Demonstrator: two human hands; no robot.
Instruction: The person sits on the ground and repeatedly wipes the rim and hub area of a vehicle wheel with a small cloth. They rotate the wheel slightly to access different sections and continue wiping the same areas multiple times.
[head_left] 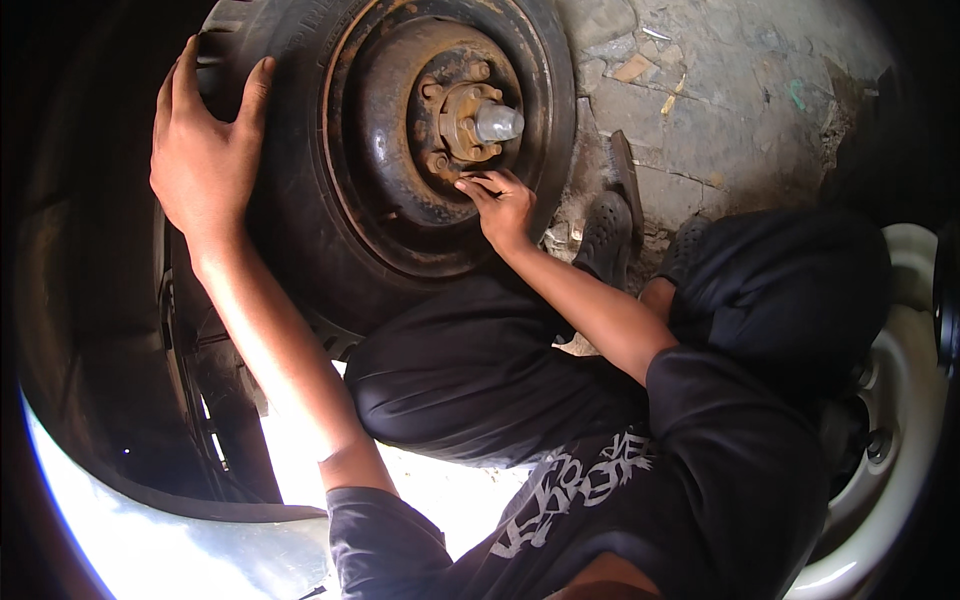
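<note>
From the head view, I see the wheel's black tyre [292, 190] standing at upper centre-left, its rusty rim [385, 115] around a bolted hub [460, 118] with a pale cone-shaped cap [498, 123]. The left hand [208, 150] is spread wide at the tyre's left edge, thumb well apart from the fingers, gripping nothing; I can't tell how firmly it touches. The right hand [502, 208] is just below the hub, fingertips drawn together near a lower nut [437, 162]; whether they pinch anything, I can't tell. A dark shoe [606, 238] rests on the floor [735, 125] to the right.
</note>
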